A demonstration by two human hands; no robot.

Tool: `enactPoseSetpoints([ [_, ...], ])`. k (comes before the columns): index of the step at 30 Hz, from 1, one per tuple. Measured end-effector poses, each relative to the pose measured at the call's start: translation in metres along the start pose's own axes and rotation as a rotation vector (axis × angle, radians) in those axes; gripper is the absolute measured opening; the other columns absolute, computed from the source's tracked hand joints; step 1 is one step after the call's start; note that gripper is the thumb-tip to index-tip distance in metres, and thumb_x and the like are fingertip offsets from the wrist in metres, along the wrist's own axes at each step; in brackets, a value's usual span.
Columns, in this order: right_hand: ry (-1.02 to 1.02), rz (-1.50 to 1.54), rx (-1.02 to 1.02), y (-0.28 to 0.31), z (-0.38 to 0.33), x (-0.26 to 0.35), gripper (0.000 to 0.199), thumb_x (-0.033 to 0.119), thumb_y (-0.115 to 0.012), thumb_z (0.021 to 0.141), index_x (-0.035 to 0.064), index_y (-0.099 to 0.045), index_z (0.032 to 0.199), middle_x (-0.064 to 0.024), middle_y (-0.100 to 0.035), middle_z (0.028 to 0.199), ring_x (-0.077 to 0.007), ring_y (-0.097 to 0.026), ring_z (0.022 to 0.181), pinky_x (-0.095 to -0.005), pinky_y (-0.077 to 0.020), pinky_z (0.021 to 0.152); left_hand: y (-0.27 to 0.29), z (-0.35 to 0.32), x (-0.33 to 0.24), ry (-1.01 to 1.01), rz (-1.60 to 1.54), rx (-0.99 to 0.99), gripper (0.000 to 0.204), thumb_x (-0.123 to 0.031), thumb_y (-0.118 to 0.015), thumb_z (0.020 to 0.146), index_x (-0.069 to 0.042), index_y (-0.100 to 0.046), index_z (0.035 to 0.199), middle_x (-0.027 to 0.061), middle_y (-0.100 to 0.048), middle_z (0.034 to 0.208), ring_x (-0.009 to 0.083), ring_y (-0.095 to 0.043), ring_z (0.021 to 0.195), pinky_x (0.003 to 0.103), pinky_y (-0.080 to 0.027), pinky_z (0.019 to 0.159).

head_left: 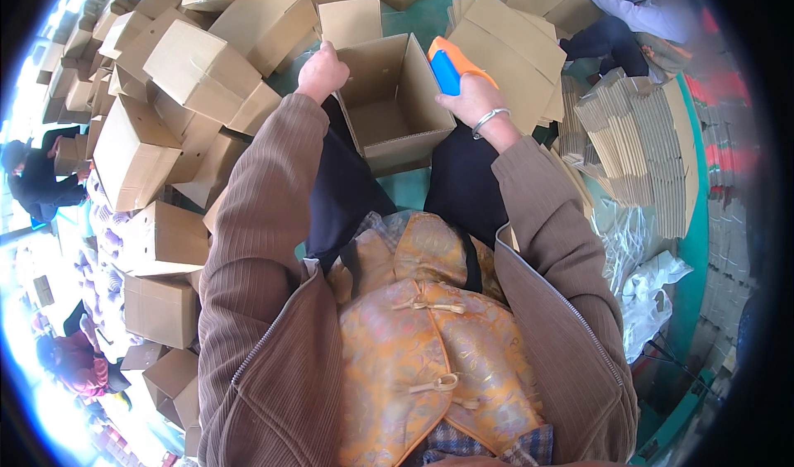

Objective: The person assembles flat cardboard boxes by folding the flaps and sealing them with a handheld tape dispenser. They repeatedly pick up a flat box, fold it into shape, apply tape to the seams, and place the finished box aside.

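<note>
An open-topped cardboard box (397, 143) stands between my knees, its inside facing up and its far flap (351, 22) raised. My left hand (323, 73) is closed at the box's far left corner, with fingers pinched on the cardboard edge by the flap. In my right hand (473, 101) is an orange-and-blue hand-held tool (447, 70), gripped just beyond the box's right wall. Its working end is hidden, so I cannot tell its exact kind. A silver bangle is on my right wrist.
Many made-up boxes (198, 68) are heaped on the left. Flat cardboard sheets (509, 49) and stacked folded cartons (633, 140) lie to the right, with clear plastic bags (649, 289) nearer me. One person (637, 12) sits far right; others (41, 177) work far left.
</note>
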State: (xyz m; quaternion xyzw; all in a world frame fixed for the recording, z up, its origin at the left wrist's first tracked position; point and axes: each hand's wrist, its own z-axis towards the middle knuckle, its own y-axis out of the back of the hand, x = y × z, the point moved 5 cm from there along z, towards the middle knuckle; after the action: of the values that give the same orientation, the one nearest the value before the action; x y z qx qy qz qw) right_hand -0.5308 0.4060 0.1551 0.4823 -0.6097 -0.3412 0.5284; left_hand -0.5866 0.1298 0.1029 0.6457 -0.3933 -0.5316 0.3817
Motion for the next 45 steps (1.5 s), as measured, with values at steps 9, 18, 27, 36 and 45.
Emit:
enactPoseSetpoints([
  [9,0.311,1.322,0.075,0.001,-0.115,0.043,0.028,0.01,-0.069,0.088,-0.0036,-0.058,0.109,-0.0099,-0.068,0.089,-0.0172,-0.068,0.078,-0.0285,-0.055,0.07,0.001,0.001,-0.005,0.006,0.001,0.025,0.039,-0.015,-0.052,0.082,0.006,-0.05,0.115,0.0276,-0.064,0.11,0.0395,-0.063,0.106,0.044,-0.049,0.092],
  [18,0.088,0.9,-0.143,-0.089,-0.047,0.071,0.024,0.018,-0.069,0.087,-0.0014,-0.063,0.099,-0.0078,-0.07,0.083,-0.0146,-0.068,0.077,-0.0303,-0.053,0.069,0.001,-0.012,-0.01,0.006,-0.024,0.056,0.036,-0.016,-0.051,0.084,0.004,-0.051,0.113,0.0275,-0.064,0.111,0.0399,-0.062,0.107,0.044,-0.048,0.093],
  [27,0.124,1.331,-0.091,-0.116,-0.058,0.047,0.026,0.017,-0.068,0.089,-0.0006,-0.06,0.108,-0.0075,-0.07,0.091,-0.0145,-0.067,0.082,-0.0286,-0.0527,0.075,0.001,-0.028,-0.066,-0.482,0.114,-0.192,0.051,-0.003,-0.057,0.078,-0.006,-0.051,0.129,0.0151,-0.056,0.127,0.0319,-0.054,0.118,0.043,-0.041,0.102],
  [36,0.067,1.733,0.078,-0.073,-0.073,0.019,0.027,0.017,-0.065,0.091,-0.0049,-0.059,0.107,-0.0132,-0.068,0.091,-0.0204,-0.068,0.081,-0.0326,-0.055,0.075,-0.044,-0.08,-0.073,-0.576,0.382,0.238,0.036,-0.02,-0.063,0.083,-0.001,-0.064,0.114,0.013,-0.056,0.127,0.0315,-0.055,0.118,0.045,-0.052,0.087],
  [45,0.004,2.075,-0.22,-0.005,0.001,-0.045,0.028,0.023,-0.063,0.092,-0.0001,-0.057,0.107,-0.009,-0.065,0.089,-0.0181,-0.064,0.082,-0.0351,-0.0527,0.08,-0.079,-0.079,-0.092,-0.399,0.589,0.36,0.045,-0.014,-0.06,0.086,0.003,-0.058,0.128,0.0246,-0.034,0.148,0.0515,-0.036,0.132,0.046,-0.05,0.094],
])
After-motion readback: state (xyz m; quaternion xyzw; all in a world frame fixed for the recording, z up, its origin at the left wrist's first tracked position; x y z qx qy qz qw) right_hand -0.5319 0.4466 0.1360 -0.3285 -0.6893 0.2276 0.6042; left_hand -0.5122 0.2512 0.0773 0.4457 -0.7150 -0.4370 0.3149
